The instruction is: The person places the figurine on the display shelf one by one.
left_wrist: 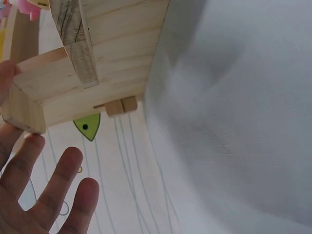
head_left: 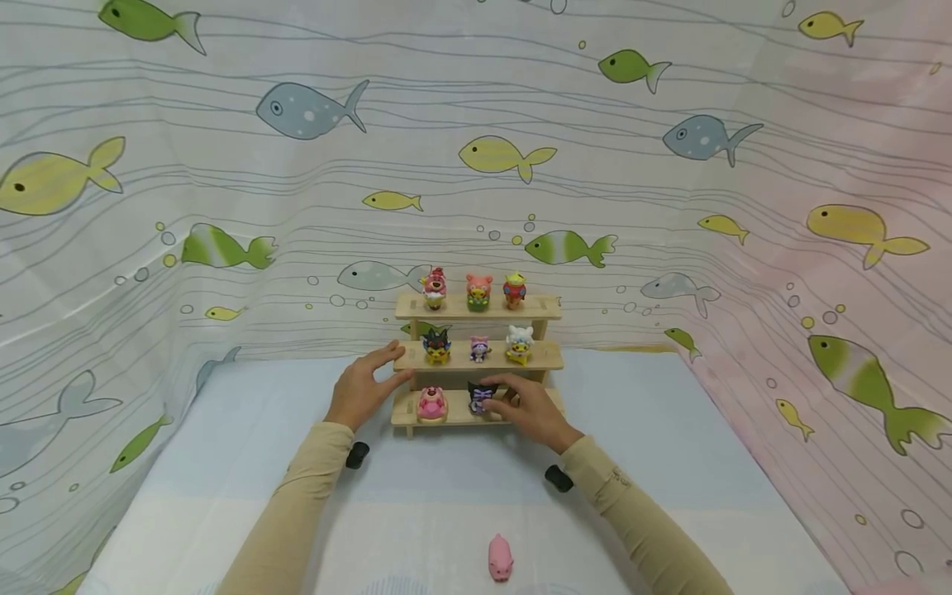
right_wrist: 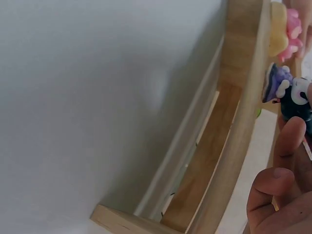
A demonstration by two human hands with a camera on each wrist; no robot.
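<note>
A three-tier wooden display shelf (head_left: 476, 355) stands in front of me. My left hand (head_left: 362, 384) holds the left end of its middle board, thumb and fingertips on either side; the outer fingers (left_wrist: 68, 175) stay spread. On the bottom board, my right hand (head_left: 530, 411) pinches a small figurine (head_left: 479, 398) with a black hood and purple bow between thumb and index finger. Part of that figurine (right_wrist: 297, 95) is hidden behind the fingers in the right wrist view. Left of it on the same board sits a pink figurine (head_left: 432, 403).
Three figurines stand on the top board, including a pink-and-green one (head_left: 478, 292). The middle board bears three more, among them a white-hooded one (head_left: 520, 345). A pink pig toy (head_left: 501, 559) lies on the pale blue tabletop (head_left: 416, 529). Fish-patterned cloth (head_left: 446, 99) surrounds the table.
</note>
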